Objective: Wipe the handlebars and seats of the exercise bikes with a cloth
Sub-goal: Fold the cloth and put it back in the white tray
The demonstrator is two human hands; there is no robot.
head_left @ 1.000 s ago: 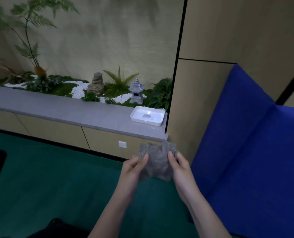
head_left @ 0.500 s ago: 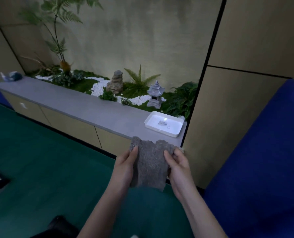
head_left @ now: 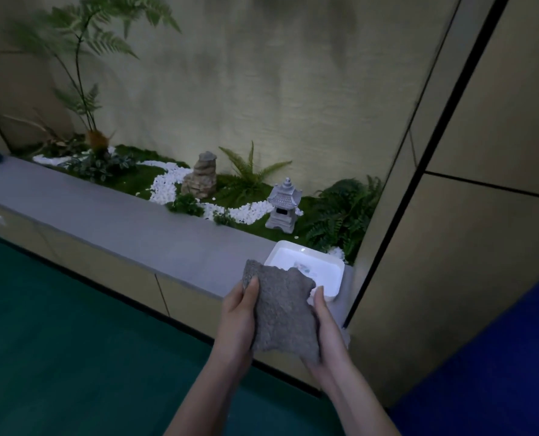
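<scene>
I hold the grey cloth (head_left: 282,313) low in the centre of the frame, spread flat between both hands so I can get a clean face ready for wiping. My left hand (head_left: 238,316) grips its left edge with the thumb pressed over the front near the top corner; my right hand (head_left: 323,332) pinches the right edge, thumb on the front, fingers curled behind. I judge this two-handed hold is for opening or folding it, not wiping: no bike, handlebar or seat is in view. Just behind the cloth, right of centre, a white tray (head_left: 334,269) sits at the end of the grey ledge (head_left: 111,215). Beyond the ledge, across the middle of the frame, lies a small garden with a stone lantern (head_left: 283,206) and white pebbles. Green floor fills the lower left, a blue panel (head_left: 494,372) the lower right.
</scene>
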